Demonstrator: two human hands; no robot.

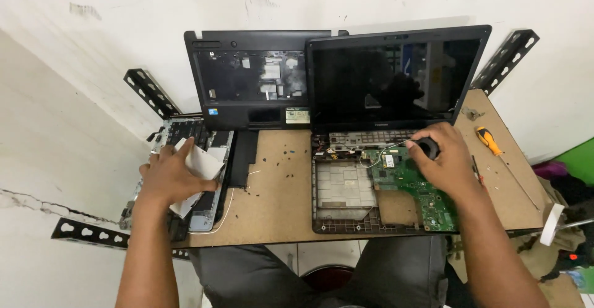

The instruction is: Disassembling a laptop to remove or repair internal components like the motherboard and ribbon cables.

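Fingers of the right hand grip a black cooling fan over the green motherboard at right; the left hand lies flat, released, on white paper at the desk's left.

Arms: bare, no sleeves in view, no watch/rings.
Hands: bare, no gloves.
Legs: dark grey trousers.

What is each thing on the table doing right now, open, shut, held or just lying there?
Laptop: open, screen dark, base stripped.
Green circuit board: bare in the base.
Black fan: under right hand.
White sheet: pressed by left hand.
Black top cover: leaning on wall.
Screwdriver: lying untouched.
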